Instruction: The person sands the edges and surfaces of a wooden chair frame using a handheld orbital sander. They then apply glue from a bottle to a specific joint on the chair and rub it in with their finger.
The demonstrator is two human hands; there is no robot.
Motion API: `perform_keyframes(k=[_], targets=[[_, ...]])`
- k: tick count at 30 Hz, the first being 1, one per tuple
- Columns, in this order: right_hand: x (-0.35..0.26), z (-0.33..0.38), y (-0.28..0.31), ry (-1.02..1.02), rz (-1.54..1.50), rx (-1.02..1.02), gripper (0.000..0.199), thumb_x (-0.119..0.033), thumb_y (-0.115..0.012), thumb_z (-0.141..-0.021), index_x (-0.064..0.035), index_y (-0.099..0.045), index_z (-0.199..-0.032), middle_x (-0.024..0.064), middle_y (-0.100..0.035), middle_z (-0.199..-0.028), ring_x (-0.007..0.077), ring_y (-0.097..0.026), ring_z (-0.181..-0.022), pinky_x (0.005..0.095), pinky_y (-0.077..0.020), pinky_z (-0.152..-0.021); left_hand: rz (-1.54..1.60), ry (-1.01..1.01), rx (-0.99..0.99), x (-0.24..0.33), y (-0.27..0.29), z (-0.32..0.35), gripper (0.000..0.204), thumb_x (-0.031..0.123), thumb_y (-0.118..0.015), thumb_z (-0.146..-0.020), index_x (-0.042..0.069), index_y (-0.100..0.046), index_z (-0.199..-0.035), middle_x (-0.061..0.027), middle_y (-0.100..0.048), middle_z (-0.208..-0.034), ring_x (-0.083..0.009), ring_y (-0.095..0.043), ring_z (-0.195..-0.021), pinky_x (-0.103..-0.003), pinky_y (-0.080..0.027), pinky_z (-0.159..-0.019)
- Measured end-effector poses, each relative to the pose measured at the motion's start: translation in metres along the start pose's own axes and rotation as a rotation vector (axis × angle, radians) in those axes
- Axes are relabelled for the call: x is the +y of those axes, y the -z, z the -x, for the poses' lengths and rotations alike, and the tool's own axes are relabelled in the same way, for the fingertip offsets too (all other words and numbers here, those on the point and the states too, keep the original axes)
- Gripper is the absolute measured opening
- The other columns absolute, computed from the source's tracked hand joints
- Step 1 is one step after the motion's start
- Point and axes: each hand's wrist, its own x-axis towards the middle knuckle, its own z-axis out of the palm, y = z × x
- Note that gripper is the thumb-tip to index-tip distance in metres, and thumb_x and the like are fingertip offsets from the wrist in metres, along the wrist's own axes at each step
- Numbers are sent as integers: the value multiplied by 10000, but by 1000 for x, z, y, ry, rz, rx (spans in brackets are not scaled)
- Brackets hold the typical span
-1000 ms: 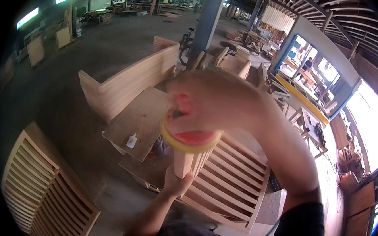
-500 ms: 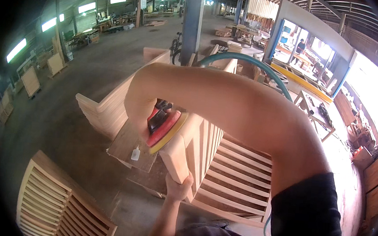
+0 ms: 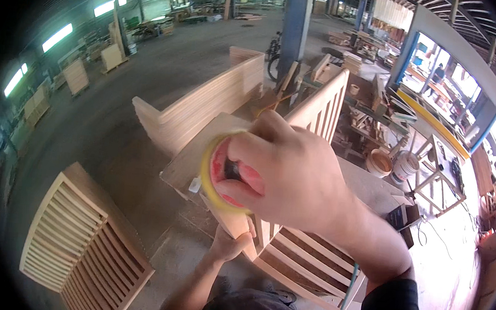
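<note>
A red palm sander (image 3: 219, 167) with a yellow pad is in my right hand (image 3: 296, 170), whose fingers wrap over its top. Its pad is tilted against or just above the upper end of a pale wooden rail (image 3: 231, 219); the exact contact is hidden. Lower down, my left hand (image 3: 232, 244) grips that same rail from the side. The rail belongs to a slatted wooden bench (image 3: 309, 267), whose slatted back (image 3: 324, 105) rises beyond my right hand. A green air hose (image 3: 348, 297) hangs by the bench's right end.
Left on the floor stands another slatted bench (image 3: 72, 240). A stack of curved wooden parts (image 3: 205, 105) and a small white bottle (image 3: 195, 184) sit on the worktable (image 3: 180, 170). Buckets (image 3: 379, 163), a blue-grey column (image 3: 294, 30) and a small stand (image 3: 441, 176) are farther off.
The sander has tipped, and my right forearm has swung down from its high arch, uncovering the bench's back. The head view has shifted left. My left hand still holds the rail.
</note>
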Motion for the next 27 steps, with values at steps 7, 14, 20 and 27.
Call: perform_keyframes(k=[7,14,20,27], targets=[[4,81,-65,46,-135,396,358,-293,-928,-725,-189,-725,-1001,39,-664,-1055,233,-704,-843,351,-596,-658,-284,-7,12,44,-5,-2,260,48,-674,-832,22,-689,-1090,-71,-712,-1015,-211,-684,-964,-369,-557,-844],[24,177,-110,-105,-483,229,570,-315,-974,-701,-147,-706,-1175,90,-681,-1095,286,-727,-919,399,-620,-756,-914,207,-287,101,50,24,765,257,-832,-874,45,-482,-1520,-155,-621,-1409,-251,-593,-1330,-408,-505,-1093],[17,214,-115,-771,-726,152,709,-202,-1037,-626,-68,-629,-1191,127,-680,-1087,271,-716,-967,367,-589,-852,-351,-195,227,153,11,-10,719,278,-846,-932,-27,-488,-1475,-143,-635,-1340,-211,-635,-1183,-363,-532,-985],[40,217,-89,-646,-996,351,870,-63,-1024,-640,-59,-480,-1319,105,-576,-1234,204,-644,-1092,354,-569,-921,-816,-338,537,185,-23,-58,177,149,-772,-971,6,-700,-1047,-33,-685,-1010,-79,-617,-886,-257,-496,-765]])
